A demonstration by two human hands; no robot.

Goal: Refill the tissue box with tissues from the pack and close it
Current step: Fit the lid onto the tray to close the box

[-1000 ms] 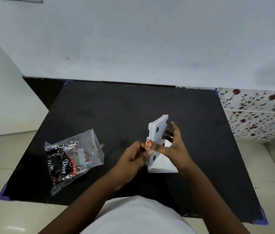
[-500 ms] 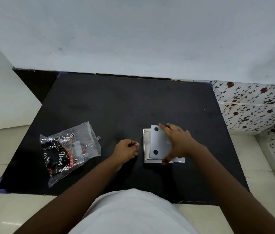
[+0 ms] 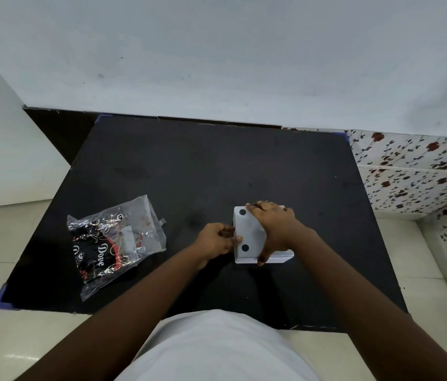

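Nearest the viewer, two bare forearms reach out over a black table (image 3: 189, 166). The left hand (image 3: 214, 242), fingers curled narrow, pinches the left edge of a white tissue box (image 3: 247, 232) lying at the table's centre right. The right hand (image 3: 273, 226) lies flat on top with its fingers spread wide, pressing down the panel with two dark dots. Left of the box, well apart, lies a crumpled clear tissue pack (image 3: 115, 243) printed "Dove". A pale wall (image 3: 217, 50) rises behind. If pressure is uneven, the panel could likely seat crooked or pop open.
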